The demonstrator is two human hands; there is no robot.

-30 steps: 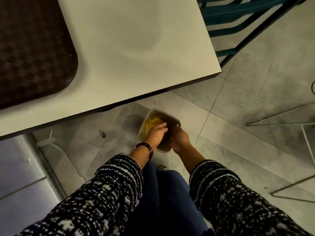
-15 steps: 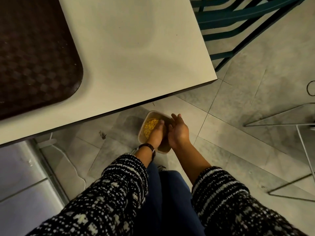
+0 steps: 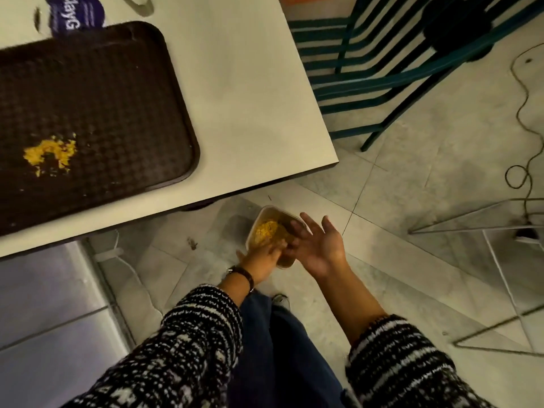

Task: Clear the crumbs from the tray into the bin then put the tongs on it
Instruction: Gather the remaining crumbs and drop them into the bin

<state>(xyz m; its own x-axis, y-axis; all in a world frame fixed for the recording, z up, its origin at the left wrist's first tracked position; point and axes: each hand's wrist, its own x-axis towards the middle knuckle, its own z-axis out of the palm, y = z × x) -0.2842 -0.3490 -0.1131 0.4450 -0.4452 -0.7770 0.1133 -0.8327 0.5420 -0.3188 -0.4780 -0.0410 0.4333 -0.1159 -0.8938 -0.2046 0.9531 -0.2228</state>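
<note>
Presently, left hand (image 3: 262,256) brushes across open, upturned right hand (image 3: 319,248), both empty over the small clear plastic bin (image 3: 266,214) on the floor; rub palms low inside its rim, since yellow crumbs (image 3: 50,153) remain on the dark brown textured tray (image 3: 117,83); tongs unconfirmed.

You see one dark brown textured plastic tray (image 3: 97,92), one clear plastic tub bin (image 3: 266,213), two bare hands: left hand (image 3: 262,257) and right hand (image 3: 319,248), and two yellow crumb heaps: one on the tray (image 3: 48,154), one in the bin (image 3: 265,231).

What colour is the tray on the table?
Dark brown, with a woven-looking texture; the tray shows best in the head view.
</note>
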